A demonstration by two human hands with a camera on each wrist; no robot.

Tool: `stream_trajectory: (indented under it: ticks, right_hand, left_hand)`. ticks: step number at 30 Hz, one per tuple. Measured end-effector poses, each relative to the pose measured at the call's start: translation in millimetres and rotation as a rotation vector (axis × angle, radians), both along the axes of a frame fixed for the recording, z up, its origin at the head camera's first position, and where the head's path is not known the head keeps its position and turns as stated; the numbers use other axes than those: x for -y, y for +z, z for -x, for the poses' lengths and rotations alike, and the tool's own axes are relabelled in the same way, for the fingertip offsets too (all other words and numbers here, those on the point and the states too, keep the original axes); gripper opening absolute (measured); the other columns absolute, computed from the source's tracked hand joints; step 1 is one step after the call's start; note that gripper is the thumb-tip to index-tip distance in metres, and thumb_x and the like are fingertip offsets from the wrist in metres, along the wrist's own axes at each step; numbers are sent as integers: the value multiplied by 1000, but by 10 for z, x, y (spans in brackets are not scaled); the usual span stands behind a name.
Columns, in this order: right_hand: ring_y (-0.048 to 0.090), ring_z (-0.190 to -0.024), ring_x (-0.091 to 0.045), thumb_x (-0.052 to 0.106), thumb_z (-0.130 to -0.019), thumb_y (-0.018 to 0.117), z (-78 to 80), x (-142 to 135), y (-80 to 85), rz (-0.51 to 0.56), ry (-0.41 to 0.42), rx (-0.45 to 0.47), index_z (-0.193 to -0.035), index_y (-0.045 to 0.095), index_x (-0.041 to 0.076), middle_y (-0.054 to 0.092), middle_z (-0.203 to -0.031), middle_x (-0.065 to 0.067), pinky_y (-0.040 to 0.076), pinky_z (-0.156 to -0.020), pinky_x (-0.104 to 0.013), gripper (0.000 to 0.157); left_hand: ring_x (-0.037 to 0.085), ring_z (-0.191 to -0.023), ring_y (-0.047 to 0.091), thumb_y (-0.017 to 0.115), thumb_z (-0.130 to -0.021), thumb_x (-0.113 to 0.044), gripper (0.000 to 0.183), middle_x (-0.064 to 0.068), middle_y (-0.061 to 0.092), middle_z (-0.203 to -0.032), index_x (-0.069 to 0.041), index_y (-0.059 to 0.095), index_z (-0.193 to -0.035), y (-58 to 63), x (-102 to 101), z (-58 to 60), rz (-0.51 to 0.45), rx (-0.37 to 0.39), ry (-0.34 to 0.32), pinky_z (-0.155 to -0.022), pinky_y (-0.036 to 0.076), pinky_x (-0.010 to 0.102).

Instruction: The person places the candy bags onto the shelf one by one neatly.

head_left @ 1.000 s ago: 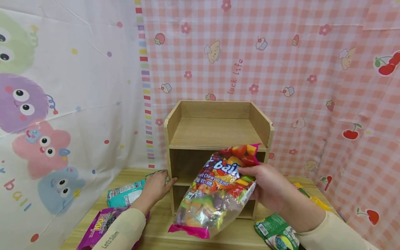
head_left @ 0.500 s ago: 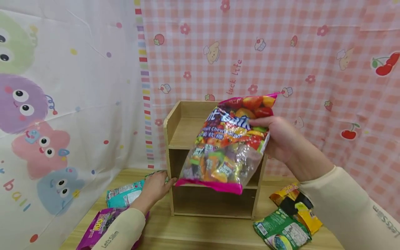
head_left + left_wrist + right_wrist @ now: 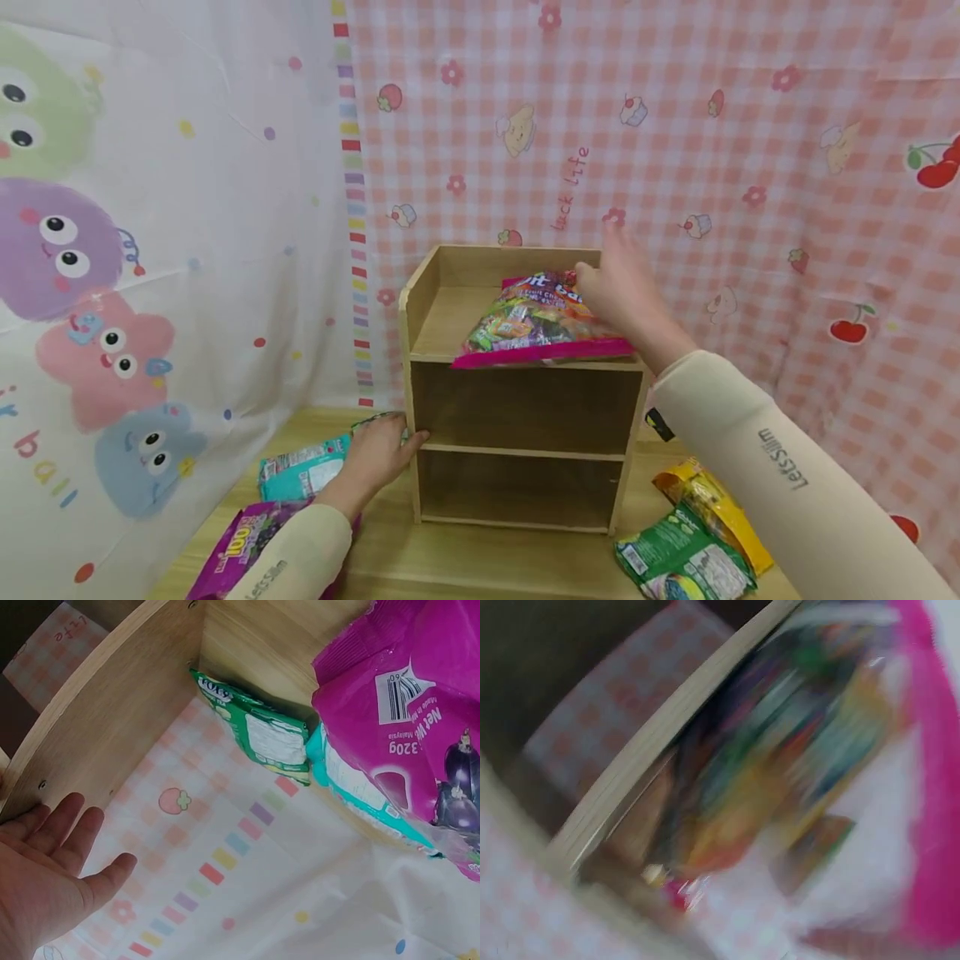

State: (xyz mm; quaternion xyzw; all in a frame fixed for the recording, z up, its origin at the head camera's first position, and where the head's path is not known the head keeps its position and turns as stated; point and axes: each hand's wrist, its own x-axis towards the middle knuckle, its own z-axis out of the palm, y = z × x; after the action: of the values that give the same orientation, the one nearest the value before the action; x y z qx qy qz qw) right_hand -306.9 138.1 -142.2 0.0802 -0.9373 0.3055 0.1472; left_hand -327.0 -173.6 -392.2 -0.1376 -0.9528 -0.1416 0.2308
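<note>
A fruit chewy candy bag point(image 3: 525, 321) with pink seals lies on the top shelf of a small wooden rack point(image 3: 521, 451). Its lower seal crosses the shelf's front edge. My right hand point(image 3: 622, 287) is at the bag's upper right, with its fingers extended upward and the thumb beside the bag's top. In the right wrist view the candy bag point(image 3: 780, 757) is heavily blurred. My left hand point(image 3: 378, 454) touches the rack's left side. The left wrist view shows the fingers of my left hand point(image 3: 60, 862) straight against the wooden side panel point(image 3: 135, 712).
Left of the rack lie a purple bag point(image 3: 243, 542), a teal packet point(image 3: 303, 469) and a green packet point(image 3: 259, 731). On the right are a green packet point(image 3: 686, 554) and a yellow packet point(image 3: 720, 508). A checked cloth point(image 3: 675, 150) hangs behind.
My right hand has lifted the candy bag from in front of the rack and laid it on the top shelf. The fingers have come off its face. My left hand stays at the rack's side.
</note>
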Motion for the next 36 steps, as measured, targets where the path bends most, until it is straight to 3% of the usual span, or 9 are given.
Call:
stream_trajectory:
  ticks: [2, 4, 5, 9, 12, 17, 23, 29, 36]
  right_hand:
    - [21, -146, -41, 32, -104, 44, -43, 119, -24, -198, 57, 0, -158, 11, 3, 16, -160, -25, 18, -116, -56, 70]
    - [22, -145, -44, 44, -104, 40, -72, 218, -87, -355, 94, 55, -159, 18, 8, 17, -160, -26, 21, -113, -61, 69]
    - [14, -146, -46, 49, -103, 40, -80, 254, -134, -426, 97, 68, -158, 21, 10, 15, -161, -26, 20, -112, -63, 70]
    - [18, -141, -57, 66, -98, 36, -102, 282, -373, -592, 74, 136, -160, 16, 17, 11, -160, -29, 27, -105, -71, 82]
    - [14, -140, -59, 69, -97, 33, -77, 227, -512, -590, 109, 154, -160, 8, 17, 6, -160, -30, 23, -107, -69, 85]
    - [8, -146, -50, 71, -97, 30, 65, 73, -674, -530, 181, 90, -161, 5, 19, 4, -163, -23, 13, -113, -66, 86]
    - [10, -148, -44, 70, -98, 28, 219, -43, -811, -557, 140, -23, -160, 12, 21, 11, -163, -20, 7, -114, -65, 81]
    - [26, -141, -49, 75, -94, 23, 170, 102, -868, -608, -25, -166, -158, 27, 18, 29, -156, -23, 14, -109, -71, 86]
    - [34, -136, -47, 85, -85, 30, 93, 178, -896, -524, -7, -118, -159, 24, 22, 28, -157, -18, 28, -103, -70, 97]
  left_hand:
    - [17, -58, 47, 65, -96, -37, 40, -1, 45, -63, -11, 50, -70, 2, -2, -2, -6, -9, -2, -58, 46, 38]
    - [17, -57, 46, 65, -96, -36, 40, -1, 44, -62, -11, 49, -69, 0, -5, -9, -10, -11, -2, -56, 44, 37]
    - [17, -57, 45, 65, -96, -36, 41, -1, 44, -62, -11, 48, -69, -4, -8, -14, -12, -5, -2, -55, 43, 36]
    - [16, -55, 42, 64, -96, -37, 42, -1, 42, -61, -12, 47, -68, -4, -23, -25, -10, 13, 0, -53, 41, 34]
    - [16, -55, 41, 64, -96, -37, 42, -1, 41, -60, -12, 46, -67, 7, -33, -22, -16, 8, -2, -53, 39, 34]
    - [16, -54, 37, 65, -96, -36, 45, -1, 37, -58, -12, 43, -65, 24, -35, -34, -36, 6, 2, -52, 35, 32]
    - [16, -53, 38, 66, -96, -34, 44, -1, 37, -58, -13, 42, -64, 17, -40, -52, -40, -8, 0, -51, 35, 33]
    - [15, -53, 35, 65, -96, -34, 44, -1, 36, -58, -12, 42, -66, -11, -48, -44, -46, 23, 11, -49, 32, 31]
    - [15, -53, 35, 65, -97, -34, 43, -1, 36, -58, -12, 42, -67, -4, -50, -51, -62, 32, 7, -50, 31, 30]
